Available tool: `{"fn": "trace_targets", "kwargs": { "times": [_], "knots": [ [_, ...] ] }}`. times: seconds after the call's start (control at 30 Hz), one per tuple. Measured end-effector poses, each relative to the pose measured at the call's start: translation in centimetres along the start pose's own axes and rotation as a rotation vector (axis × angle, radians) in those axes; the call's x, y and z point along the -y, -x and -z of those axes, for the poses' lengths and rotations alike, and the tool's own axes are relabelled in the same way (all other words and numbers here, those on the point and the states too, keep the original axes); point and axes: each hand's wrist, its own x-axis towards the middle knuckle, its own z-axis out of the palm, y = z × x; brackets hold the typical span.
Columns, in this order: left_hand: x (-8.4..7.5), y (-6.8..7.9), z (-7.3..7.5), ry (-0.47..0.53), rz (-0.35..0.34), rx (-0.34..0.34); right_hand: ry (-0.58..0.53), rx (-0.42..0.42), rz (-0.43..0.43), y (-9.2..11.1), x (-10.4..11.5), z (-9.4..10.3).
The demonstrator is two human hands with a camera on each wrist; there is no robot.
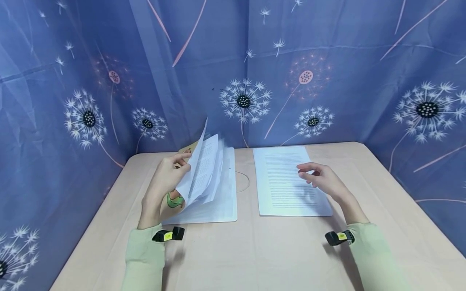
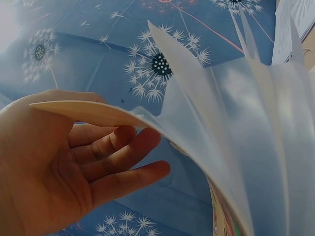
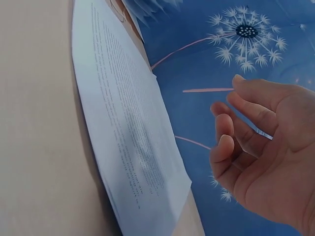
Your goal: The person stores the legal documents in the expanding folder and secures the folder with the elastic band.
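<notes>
On the left lies a clear-pocket folder (image 1: 228, 206) with a cartoon-printed tan cover (image 1: 177, 201). Several of its pockets (image 2: 236, 128), some with printed sheets (image 1: 204, 165), stand fanned up. My left hand (image 1: 165, 176) pinches a raised leaf at its outer edge; in the left wrist view the thumb lies over the leaf and the fingers (image 2: 125, 182) under it. To the right is a stack of printed paper (image 1: 282, 186), lying flat. My right hand (image 1: 324, 180) hovers over its right side, fingers loosely bent, nothing between them; the right wrist view shows it apart from the paper (image 3: 118, 123).
A pale pink tabletop (image 1: 251, 254) carries both the folder and the paper. A thin loop (image 1: 248, 182) shows between them. Behind and at both sides hangs a blue curtain (image 1: 204, 93) with dandelion prints. A black band (image 1: 168, 235) sits at each wrist.
</notes>
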Motion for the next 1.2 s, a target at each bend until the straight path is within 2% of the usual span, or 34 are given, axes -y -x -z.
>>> {"fn": "trace_targets", "kwargs": {
  "times": [1.2],
  "knots": [
    [-0.1, 0.2, 0.3, 0.011, -0.013, -0.029, 0.037, -0.028, -0.139, 0.0, -3.6, 0.4]
  ]
}}
